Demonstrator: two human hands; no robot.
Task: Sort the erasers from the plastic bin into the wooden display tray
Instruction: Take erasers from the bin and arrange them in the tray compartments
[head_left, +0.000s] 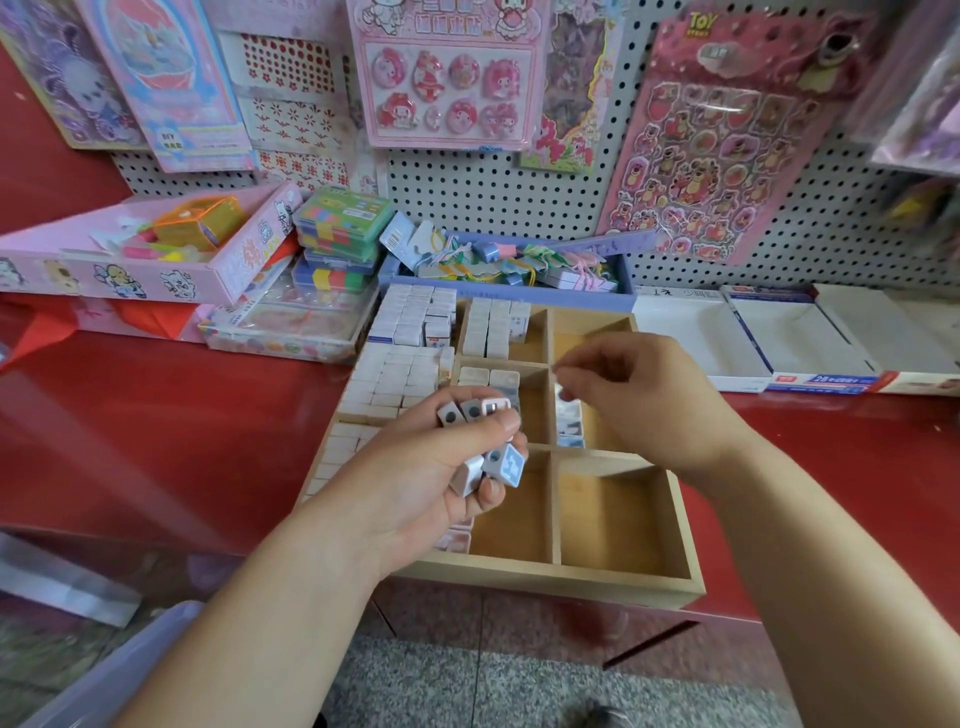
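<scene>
Erasers (480, 441), a loose handful of small blocks, sit above the near-left part of the wooden display tray (545, 577), with the left hand (415, 483) curled round them. The right hand (639, 400) hovers over the tray's middle-right compartment, fingertips drawn together; whether they pinch anything I cannot tell. Packed rows (395, 374) fill the tray's left side. Each block looks light, firm and smooth-faced, likely to slip from the bunch, so it is best pinched across two opposite flat faces, one at a time.

Sticker sheets (727, 145) on pegboard (467, 192), pink box (156, 270) on red counter (156, 415)
</scene>
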